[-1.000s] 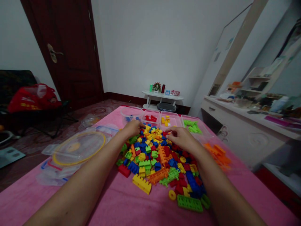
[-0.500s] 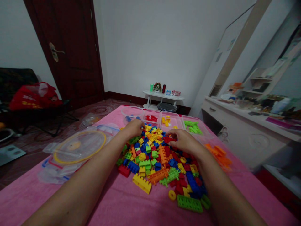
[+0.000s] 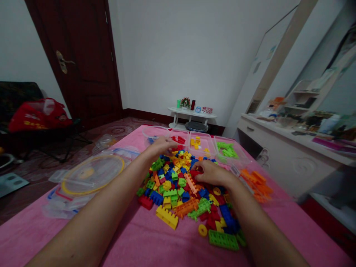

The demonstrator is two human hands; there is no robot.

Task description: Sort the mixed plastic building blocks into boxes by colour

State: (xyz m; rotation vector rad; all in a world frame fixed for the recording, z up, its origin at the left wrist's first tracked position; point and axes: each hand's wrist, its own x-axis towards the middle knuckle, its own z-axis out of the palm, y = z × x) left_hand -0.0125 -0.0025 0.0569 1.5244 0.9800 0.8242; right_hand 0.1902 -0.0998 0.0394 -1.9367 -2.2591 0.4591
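A heap of mixed toy building bricks (image 3: 174, 176) lies on the pink cloth (image 3: 150, 237). My left hand (image 3: 162, 145) is over the far left edge of the heap, in front of the tray of red pieces (image 3: 180, 138). Its fingers are bent together, pointing right; what they hold, if anything, I cannot make out. My right hand (image 3: 211, 172) is low over the right side of the heap, thumb and fingers closed around a red brick (image 3: 195, 173). An orange toothed brick (image 3: 190, 184) lies just below that hand.
Behind the heap stand a round tub (image 3: 155, 130) with blue pieces, a tray of yellow pieces (image 3: 202, 142) and a tray of green pieces (image 3: 228, 149). Orange pieces (image 3: 257, 184) lie at the right. Stacked clear lids (image 3: 93, 172) are at the left. A white dresser (image 3: 292, 148) stands beyond.
My left hand has risen slightly and shifted right, towards the tray of red pieces. My right hand has moved a little left and nearer with the red brick.
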